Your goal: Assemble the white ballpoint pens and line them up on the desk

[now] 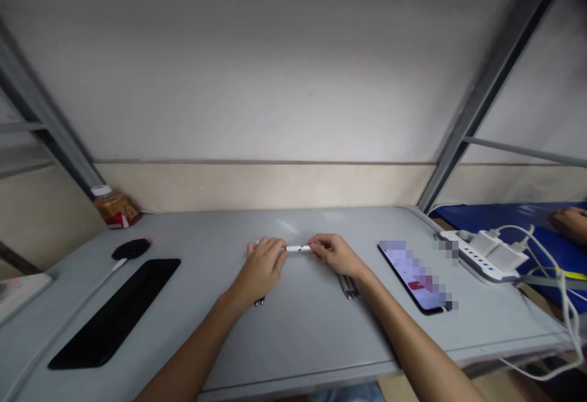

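Note:
Both of my hands rest on the grey table [302, 328] near its middle and pinch a thin white pen-like stick [298, 248] between them. My left hand [261, 267] grips its left end with curled fingers. My right hand [334, 254] grips its right end. More thin metal sticks lie under my hands: one pokes out below the left hand [259, 301], and a few grey ones [348, 286] lie by my right wrist.
A phone with a lit screen [415, 277] lies to the right. A white power strip with plugs and cables [486, 258] sits at the right edge. A long black pad [117, 310], a black puck [131, 248] and a bottle [115, 208] are on the left. Another person's hand [571, 222] shows far right.

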`<action>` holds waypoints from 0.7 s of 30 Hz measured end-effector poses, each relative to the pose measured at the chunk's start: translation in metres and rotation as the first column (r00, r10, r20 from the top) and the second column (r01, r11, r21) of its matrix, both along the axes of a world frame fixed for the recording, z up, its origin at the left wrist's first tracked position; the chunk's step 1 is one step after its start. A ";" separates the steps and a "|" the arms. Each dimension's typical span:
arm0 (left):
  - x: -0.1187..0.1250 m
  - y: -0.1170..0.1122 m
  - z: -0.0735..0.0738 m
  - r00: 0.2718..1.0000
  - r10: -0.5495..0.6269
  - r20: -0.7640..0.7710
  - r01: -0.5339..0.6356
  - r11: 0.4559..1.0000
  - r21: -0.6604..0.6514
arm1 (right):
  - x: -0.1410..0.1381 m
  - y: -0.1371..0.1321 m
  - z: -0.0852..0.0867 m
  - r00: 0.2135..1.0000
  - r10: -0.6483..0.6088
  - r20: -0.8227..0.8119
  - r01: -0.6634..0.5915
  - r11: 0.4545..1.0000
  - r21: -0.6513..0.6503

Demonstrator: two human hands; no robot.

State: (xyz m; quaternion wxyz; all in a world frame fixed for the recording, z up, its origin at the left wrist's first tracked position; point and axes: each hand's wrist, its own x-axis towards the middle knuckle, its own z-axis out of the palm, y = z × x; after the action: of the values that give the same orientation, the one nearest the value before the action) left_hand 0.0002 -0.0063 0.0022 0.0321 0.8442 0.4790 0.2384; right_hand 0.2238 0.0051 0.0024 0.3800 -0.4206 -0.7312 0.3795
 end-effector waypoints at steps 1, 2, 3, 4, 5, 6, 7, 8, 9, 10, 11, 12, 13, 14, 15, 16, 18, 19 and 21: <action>-0.001 0.000 0.000 1.000 -0.011 -0.001 0.011 1.000 -0.005 | 0.000 0.000 0.000 1.000 -0.009 -0.009 0.009 0.999 0.047; -0.001 -0.001 0.001 1.000 -0.018 0.004 0.018 1.000 -0.009 | 0.000 -0.001 0.001 0.999 -0.021 -0.028 0.023 0.996 0.084; -0.001 -0.001 0.001 1.000 -0.022 0.014 0.023 1.000 -0.011 | 0.000 -0.001 0.001 0.998 -0.035 -0.042 0.039 0.994 0.098; -0.002 -0.001 0.002 0.999 -0.026 0.025 0.026 1.000 -0.015 | -0.001 -0.001 0.002 0.998 -0.046 -0.042 0.050 0.994 0.093; -0.002 -0.001 0.003 0.999 -0.027 0.034 0.028 0.999 -0.021 | -0.001 -0.002 0.002 0.998 -0.053 -0.026 0.055 0.996 0.075; -0.002 -0.002 0.003 0.999 -0.029 0.038 0.030 0.999 -0.029 | -0.001 -0.002 0.002 0.998 -0.060 0.001 0.060 0.996 0.060; -0.002 -0.001 0.004 0.999 -0.031 0.036 0.032 0.999 -0.039 | -0.002 -0.003 0.003 0.998 -0.062 0.033 0.060 0.997 0.057; -0.002 -0.001 0.004 0.999 -0.034 0.029 0.036 0.998 -0.049 | -0.002 -0.004 0.003 0.996 -0.061 0.059 0.057 0.996 0.069; -0.002 -0.001 0.004 0.999 -0.036 0.020 0.037 0.998 -0.056 | -0.003 -0.004 0.003 0.995 -0.062 0.074 0.055 0.994 0.097; -0.002 0.000 0.003 0.999 -0.035 0.012 0.036 0.998 -0.059 | -0.003 -0.005 0.003 0.995 -0.069 0.075 0.058 0.990 0.132; -0.001 0.000 0.002 0.999 -0.033 0.004 0.033 0.998 -0.057 | -0.004 -0.006 0.003 0.995 -0.078 0.066 0.067 0.985 0.160; -0.001 0.001 0.001 0.999 -0.031 -0.007 0.031 0.998 -0.052 | -0.005 -0.006 0.003 0.994 -0.086 0.061 0.074 0.982 0.175; -0.001 0.002 0.000 0.999 -0.028 -0.019 0.027 0.999 -0.043 | -0.006 -0.007 0.003 0.993 -0.092 0.070 0.078 0.980 0.181; -0.001 0.002 -0.001 0.999 -0.025 -0.034 0.024 0.999 -0.034 | -0.007 -0.007 0.003 0.991 -0.096 0.096 0.077 0.980 0.182; 0.000 0.003 -0.002 0.998 -0.024 -0.050 0.023 0.999 -0.027 | -0.007 -0.008 0.003 0.986 -0.094 0.134 0.069 0.980 0.184; 0.000 0.003 -0.003 0.998 -0.024 -0.064 0.022 0.999 -0.023 | -0.008 -0.008 0.003 0.980 -0.090 0.177 0.055 0.980 0.194; 0.000 0.003 -0.004 0.997 -0.021 -0.078 0.019 1.000 -0.025 | -0.010 -0.008 0.002 0.967 -0.088 0.241 0.027 0.969 0.246; 0.000 0.003 -0.005 0.997 -0.018 -0.078 0.016 1.000 -0.027 | -0.010 -0.008 0.001 0.963 -0.095 0.252 0.021 0.959 0.284; 0.000 0.003 -0.004 0.997 -0.012 -0.073 0.009 0.999 -0.032 | -0.011 -0.008 0.000 0.958 -0.132 0.253 0.033 0.932 0.361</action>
State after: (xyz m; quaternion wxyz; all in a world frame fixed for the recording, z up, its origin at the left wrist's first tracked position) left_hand 0.0002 -0.0032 -0.0020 0.0291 0.8543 0.4791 0.1997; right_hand 0.2127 -0.0030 0.0028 0.3606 -0.4244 -0.8142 0.1640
